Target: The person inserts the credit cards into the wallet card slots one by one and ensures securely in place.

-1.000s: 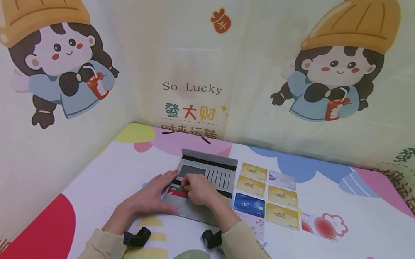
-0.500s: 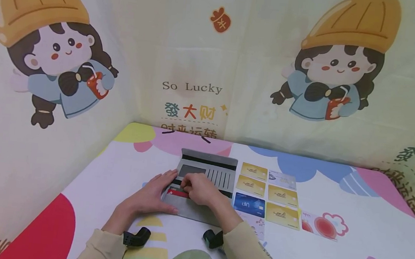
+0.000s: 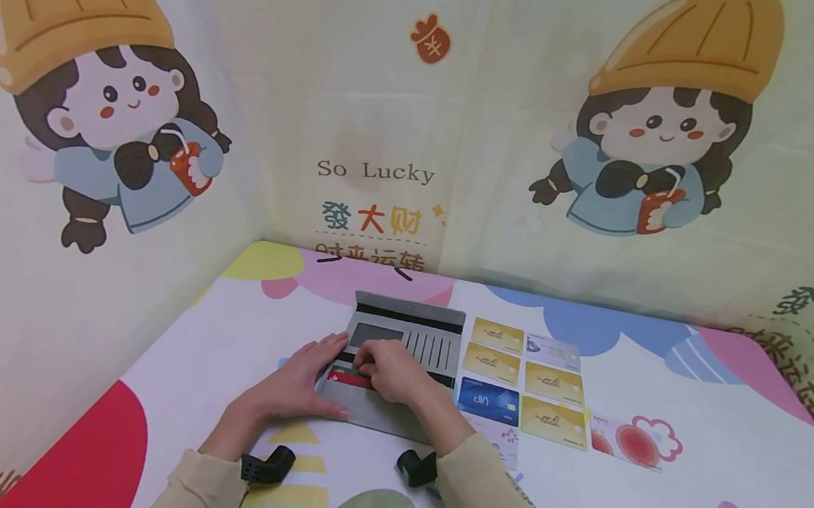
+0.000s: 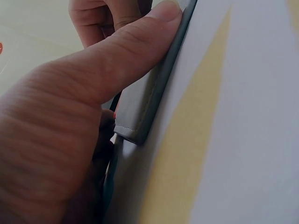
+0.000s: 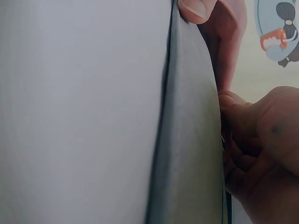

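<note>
A grey wallet (image 3: 410, 310) lies unfolded on the table, its slots facing up. A red-and-dark card (image 3: 343, 378) shows at the wallet's near pocket, partly hidden by my right hand (image 3: 390, 371). The curled fingers of that hand pinch the card's upper edge. My left hand (image 3: 303, 376) rests at the wallet's left side with its fingers extended and the thumb along the near edge. In the left wrist view the left thumb (image 4: 140, 39) presses on the stitched near edge of the wallet. The right wrist view shows the right fingers bunched behind the wallet's near panel (image 5: 194, 116).
Right of the wallet lie several cards in rows: gold cards (image 3: 555, 423), a blue VIP card (image 3: 489, 401), a silver card (image 3: 554, 353) and a pale floral card (image 3: 507, 441). Farther right is a white card with red circles (image 3: 627, 444). A printed cloth wall (image 3: 499, 214) stands behind the table.
Both hands and the wallet stay in nearly the same place. The red-and-dark card shows only a very slight shift at the pocket.
</note>
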`<state>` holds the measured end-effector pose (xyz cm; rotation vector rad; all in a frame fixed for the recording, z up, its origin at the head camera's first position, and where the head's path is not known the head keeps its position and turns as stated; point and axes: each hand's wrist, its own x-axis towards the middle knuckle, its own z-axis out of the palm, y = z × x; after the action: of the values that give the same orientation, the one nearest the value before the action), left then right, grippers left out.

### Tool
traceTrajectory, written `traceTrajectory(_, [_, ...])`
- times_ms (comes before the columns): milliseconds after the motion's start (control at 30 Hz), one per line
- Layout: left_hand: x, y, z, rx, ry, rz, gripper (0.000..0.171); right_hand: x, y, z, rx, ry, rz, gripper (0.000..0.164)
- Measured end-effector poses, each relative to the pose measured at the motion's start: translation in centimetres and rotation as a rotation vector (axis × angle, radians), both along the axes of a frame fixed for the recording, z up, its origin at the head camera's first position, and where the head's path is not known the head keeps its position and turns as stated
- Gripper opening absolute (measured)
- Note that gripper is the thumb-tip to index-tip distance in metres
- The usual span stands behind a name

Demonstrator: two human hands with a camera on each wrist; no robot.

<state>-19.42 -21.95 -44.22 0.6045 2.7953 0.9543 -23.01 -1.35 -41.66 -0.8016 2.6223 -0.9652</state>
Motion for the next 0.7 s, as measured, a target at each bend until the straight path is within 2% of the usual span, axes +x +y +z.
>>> traceTrajectory(267, [0.1,-0.1,0.0,-0.006,0.009,-0.006,0.113,-0.2,0.3,-0.2,-0.023,-0.001,0.014,0.012])
traceTrajectory(700, [0.1,-0.1,0.0,-0.001,0.005,-0.002,0.113,-0.7,1.1,-0.3,-0.128,-0.051,0.076,0.015])
